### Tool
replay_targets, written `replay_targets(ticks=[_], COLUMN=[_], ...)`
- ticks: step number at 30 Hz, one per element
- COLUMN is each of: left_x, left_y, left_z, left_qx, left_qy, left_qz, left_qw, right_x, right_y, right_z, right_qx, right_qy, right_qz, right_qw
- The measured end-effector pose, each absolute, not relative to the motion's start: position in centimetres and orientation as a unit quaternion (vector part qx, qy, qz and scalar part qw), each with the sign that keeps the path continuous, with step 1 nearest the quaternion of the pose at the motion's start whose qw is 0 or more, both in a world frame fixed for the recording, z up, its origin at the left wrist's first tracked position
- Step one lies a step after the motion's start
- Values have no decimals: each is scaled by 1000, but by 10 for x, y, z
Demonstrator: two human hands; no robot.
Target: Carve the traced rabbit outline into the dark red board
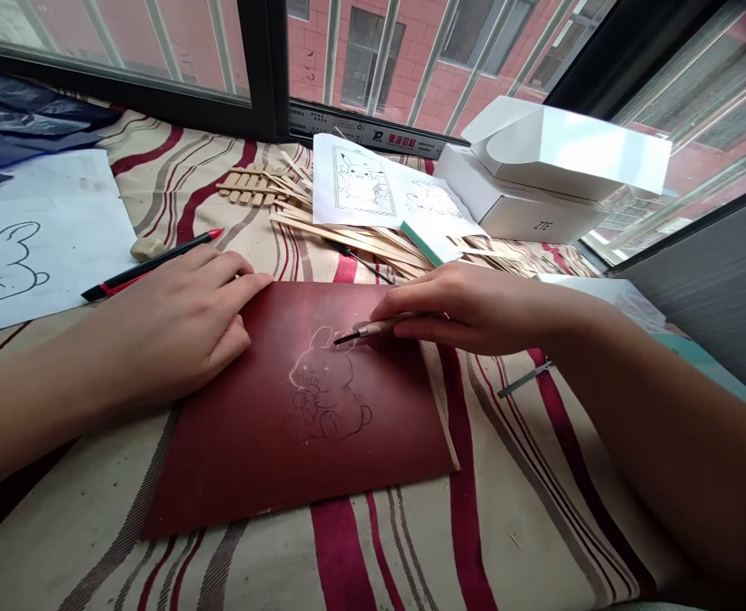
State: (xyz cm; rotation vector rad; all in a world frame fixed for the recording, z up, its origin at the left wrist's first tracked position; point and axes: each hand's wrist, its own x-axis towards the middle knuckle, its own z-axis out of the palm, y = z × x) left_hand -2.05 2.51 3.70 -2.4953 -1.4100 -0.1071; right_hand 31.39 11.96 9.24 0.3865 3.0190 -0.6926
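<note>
A dark red board lies on the striped cloth, bearing a rabbit drawing in dark lines, with some of its upper lines cut pale. Over the board's upper right edge, my right hand is closed around a carving knife. The knife's dark blade points left and meets the drawing at the rabbit's ears. Flat on the board's upper left part rests my left hand, fingers stretched toward the top edge and holding nothing. Beside it lie a black and red marker and a small beige lump.
At left is a paper with a rabbit drawing. Behind the board, printed sheets lie over thin wooden sticks. A white box stands by the window. A grey metal strip lies under my right forearm.
</note>
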Motion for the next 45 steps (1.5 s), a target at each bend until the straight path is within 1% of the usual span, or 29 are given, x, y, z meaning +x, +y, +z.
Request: replay_targets(ticks=[8,13,16,20,23,26,32,38,42,45], left_x=[-16,-15,-14,-14,-14,-15,-17,-22,-22,-22], left_y=[25,25,25,25,26,26,28,29,30,31], left_z=[43,43,42,41,40,40,37,29,28,28], left_qx=[-858,-851,-851,-848,-846,-846,-858,-866,-870,-870], left_qy=[-498,-514,-515,-523,-527,-526,-501,-474,-464,-465], left_qz=[-18,-19,-26,-31,-40,-42,-56,-99,-98,-94], left_qw=[120,107,102,83,70,71,97,123,136,139], right_x=[318,316,313,310,308,303,288,273,264,260], right_y=[119,117,110,98,93,97,120,117,113,115], right_z=[95,98,104,110,112,116,129,141,143,143], right_qx=[116,109,113,112,103,86,44,83,84,106], right_qy=[961,965,973,989,993,994,991,982,976,968], right_qz=[-248,-238,-198,-93,-56,-55,-90,-66,-27,-30], right_qw=[21,19,26,21,27,45,92,155,199,226])
